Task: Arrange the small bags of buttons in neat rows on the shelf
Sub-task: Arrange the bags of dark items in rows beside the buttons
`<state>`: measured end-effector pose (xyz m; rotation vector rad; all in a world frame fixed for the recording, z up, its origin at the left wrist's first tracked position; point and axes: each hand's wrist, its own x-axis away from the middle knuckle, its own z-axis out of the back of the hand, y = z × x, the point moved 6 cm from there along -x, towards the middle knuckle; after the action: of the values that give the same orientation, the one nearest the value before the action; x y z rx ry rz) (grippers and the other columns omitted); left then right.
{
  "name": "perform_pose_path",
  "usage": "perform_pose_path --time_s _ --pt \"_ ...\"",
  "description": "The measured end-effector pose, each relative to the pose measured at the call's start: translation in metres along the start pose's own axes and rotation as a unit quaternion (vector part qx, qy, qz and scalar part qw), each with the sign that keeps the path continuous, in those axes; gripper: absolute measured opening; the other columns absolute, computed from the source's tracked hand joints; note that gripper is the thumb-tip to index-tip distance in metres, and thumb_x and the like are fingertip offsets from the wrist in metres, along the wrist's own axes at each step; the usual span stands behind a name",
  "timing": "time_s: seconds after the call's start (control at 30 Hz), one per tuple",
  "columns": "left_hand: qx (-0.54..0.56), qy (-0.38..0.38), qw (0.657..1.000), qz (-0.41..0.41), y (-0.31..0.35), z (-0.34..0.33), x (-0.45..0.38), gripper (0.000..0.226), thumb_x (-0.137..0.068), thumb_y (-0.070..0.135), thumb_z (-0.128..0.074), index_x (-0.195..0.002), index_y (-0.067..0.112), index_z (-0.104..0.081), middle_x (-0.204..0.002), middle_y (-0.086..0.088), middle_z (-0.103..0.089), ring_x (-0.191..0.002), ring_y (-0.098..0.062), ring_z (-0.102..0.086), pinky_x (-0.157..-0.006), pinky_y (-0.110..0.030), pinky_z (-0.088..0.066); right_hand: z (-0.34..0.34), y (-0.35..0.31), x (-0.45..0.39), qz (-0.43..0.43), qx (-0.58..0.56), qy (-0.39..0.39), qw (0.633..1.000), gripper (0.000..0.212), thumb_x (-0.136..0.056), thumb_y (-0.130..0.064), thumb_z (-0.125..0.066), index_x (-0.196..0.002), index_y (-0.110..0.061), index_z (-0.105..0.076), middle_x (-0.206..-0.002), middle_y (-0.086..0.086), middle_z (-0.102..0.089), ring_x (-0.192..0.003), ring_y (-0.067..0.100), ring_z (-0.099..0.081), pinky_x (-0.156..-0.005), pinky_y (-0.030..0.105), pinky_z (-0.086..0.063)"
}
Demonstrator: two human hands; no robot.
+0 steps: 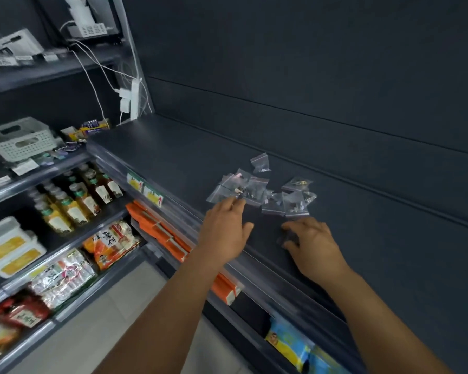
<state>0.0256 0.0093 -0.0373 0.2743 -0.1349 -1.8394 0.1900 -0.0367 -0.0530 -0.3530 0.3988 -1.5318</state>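
1. Clear zip bags of buttons (257,188) lie heaped mid-shelf (173,157).
2. Left hand (226,230) reaches the heap's near edge, fingers relaxed, apart; better to slide single bags flat.
3. Right hand (312,245) presses one blurred bag (288,238) near the front edge, fingers loosely curled; the first row is best started there.

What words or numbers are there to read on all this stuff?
None reads clearly.
Red noodle packet: large Chinese characters, too blurred to quote.
Shelf-edge tags: red arrows, print too small.
Bottle labels: blurred.
Small bags of buttons: no writing visible.
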Motion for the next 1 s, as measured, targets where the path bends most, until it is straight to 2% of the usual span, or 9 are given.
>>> perform_pose_path --time_s 0.2,0.3,0.4,0.5,0.6,0.73,0.83,0.93,1.0 --pt "-0.008 -0.061 0.996 -0.058 -0.026 -0.018 -0.024 0.055 -0.099 0.043 -0.033 -0.145 0.014 -0.031 -0.154 -0.004 -0.023 -0.143 -0.021 -0.016 -0.114 -0.041 -0.021 -0.009 -0.027 -0.025 -0.056 -0.048 0.033 0.997 0.039 -0.089 -0.024 -0.06 -0.127 -0.019 -0.055 -0.126 0.005 -0.052 -0.121 0.023 -0.042 -0.102 0.027 -0.034" --pt "0.054 -0.058 0.986 -0.146 -0.02 -0.017 -0.017 0.041 -0.098 0.038 -0.039 -0.131 0.019 -0.052 -0.148 0.001 -0.037 -0.136 -0.014 -0.03 -0.112 -0.036 -0.023 -0.008 -0.029 -0.027 -0.078 -0.061 0.055 0.994 0.032 -0.094 -0.016 -0.048 -0.125 -0.016 -0.057 -0.125 0.007 -0.055 -0.12 0.023 -0.045 -0.104 0.028 -0.033" --pt "0.132 -0.028 0.972 -0.191 -0.018 -0.009 -0.015 0.023 -0.095 0.028 -0.05 -0.112 0.019 -0.061 -0.124 0.005 -0.055 -0.114 -0.013 -0.049 -0.103 -0.035 -0.037 -0.006 -0.025 -0.023 -0.106 -0.046 0.054 0.992 0.035 -0.091 -0.012 -0.05 -0.125 -0.018 -0.057 -0.126 0.006 -0.056 -0.121 0.024 -0.044 -0.104 0.028 -0.033" --pt "0.147 0.007 0.98 -0.132 -0.028 -0.006 -0.027 0.034 -0.093 0.029 -0.054 -0.124 0.017 -0.051 -0.125 -0.001 -0.049 -0.117 -0.018 -0.046 -0.1 -0.032 -0.04 -0.006 -0.02 -0.02 -0.148 -0.042 0.049 0.987 0.039 -0.087 -0.017 -0.058 -0.126 -0.021 -0.056 -0.127 0.003 -0.056 -0.12 0.025 -0.045 -0.101 0.033 -0.04" --pt "0.057 -0.007 0.996 -0.068 -0.036 -0.014 -0.044 0.055 -0.093 0.044 -0.049 -0.136 0.011 -0.041 -0.133 -0.009 -0.043 -0.124 -0.027 -0.034 -0.105 -0.037 -0.033 -0.008 -0.018 -0.019 -0.182 -0.029 0.048 0.982 0.042 -0.084 -0.018 -0.062 -0.126 -0.02 -0.055 -0.126 0.005 -0.054 -0.115 0.026 -0.05 -0.096 0.035 -0.045" --pt "0.061 -0.04 0.996 -0.049 -0.033 -0.025 -0.056 0.049 -0.088 0.051 -0.054 -0.12 0.015 -0.056 -0.125 -0.009 -0.047 -0.116 -0.027 -0.035 -0.096 -0.035 -0.034 -0.012 -0.017 -0.025 -0.207 -0.007 0.028 0.978 0.029 -0.084 -0.018 -0.058 -0.113 -0.021 -0.061 -0.109 0.003 -0.06 -0.095 0.021 -0.056 -0.075 0.025 -0.046" --pt "0.114 -0.048 0.991 -0.042 -0.027 -0.025 -0.058 0.037 -0.084 0.044 -0.063 -0.109 0.018 -0.056 -0.115 -0.004 -0.052 -0.113 -0.027 -0.041 -0.091 -0.037 -0.037 -0.01 -0.018 -0.025 -0.215 -0.039 0.044 0.975 0.013 -0.081 -0.016 -0.06 -0.084 -0.028 -0.059 -0.089 -0.004 -0.055 -0.075 0.012 -0.049 -0.054 0.017 -0.034" --pt "0.205 -0.046 0.976 -0.057 -0.02 -0.02 -0.055 0.025 -0.083 0.03 -0.069 -0.098 0.019 -0.051 -0.083 0.009 -0.049 -0.095 -0.022 -0.052 -0.078 -0.034 -0.046 -0.007 -0.018 -0.018 -0.215 -0.088 0.089 0.969 0.017 -0.078 -0.015 -0.065 -0.074 -0.029 -0.055 -0.082 -0.01 -0.056 -0.07 0.004 -0.05 -0.051 0.01 -0.032" --pt "0.272 -0.054 0.958 -0.069 -0.012 -0.015 -0.051 0.027 -0.082 0.023 -0.07 -0.093 0.023 -0.046 -0.078 0.012 -0.052 -0.077 -0.014 -0.057 -0.06 -0.023 -0.044 0.0 -0.016 -0.009 -0.227 -0.134 0.134 0.955 0.016 -0.078 -0.016 -0.067 -0.074 -0.027 -0.055 -0.074 -0.013 -0.056 -0.066 0.0 -0.051 -0.049 0.008 -0.035"
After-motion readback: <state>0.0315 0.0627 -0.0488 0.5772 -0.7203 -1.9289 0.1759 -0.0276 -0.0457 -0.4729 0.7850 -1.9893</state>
